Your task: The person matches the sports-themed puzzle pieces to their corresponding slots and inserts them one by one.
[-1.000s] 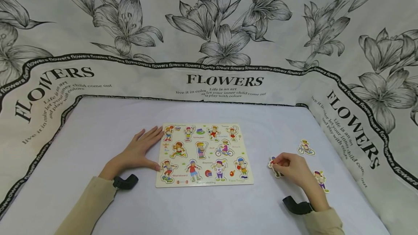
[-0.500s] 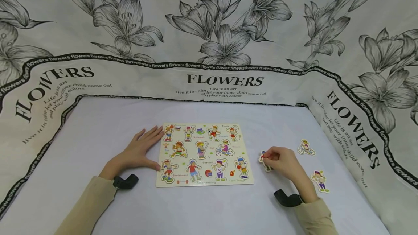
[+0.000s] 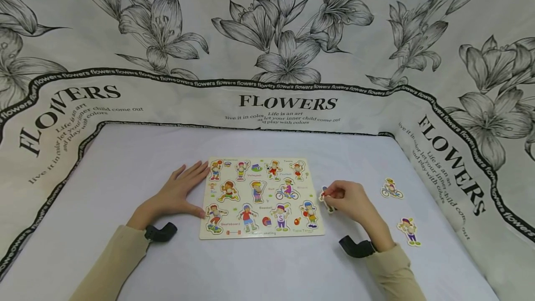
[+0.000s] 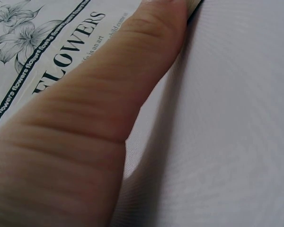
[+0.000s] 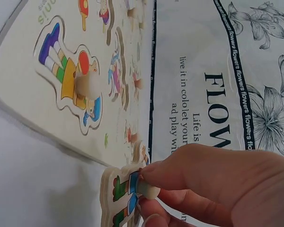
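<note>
My left hand [image 3: 175, 194] lies spread on the white cloth, with fingertips and thumb tip at the left edge of a cream puzzle board [image 3: 245, 189]. Figures of children playing sports cover the board. In the left wrist view the thumb [image 4: 109, 90] reaches up to its edge. With thumb and fingers, my right hand [image 3: 349, 201] pinches the pale knob [image 5: 149, 190] of a wooden puzzle piece [image 5: 116, 191], which is tilted up on edge beside the board's right side. The piece shows blue shorts and green socks; its upper part is partly covered by the fingers.
Two loose pieces lie at the right: a cyclist [image 3: 391, 189] and a figure in a purple cap [image 3: 409, 232]. A figure in a blue cap [image 5: 68, 87] with a knob sits in the board's corner. Flower-printed cloth [image 3: 288, 59] rises behind the table.
My right hand has carried the pinched puzzle piece leftward and slightly away from me, up to the board's right edge. The purple-capped piece has come fully into sight. My left hand stays put.
</note>
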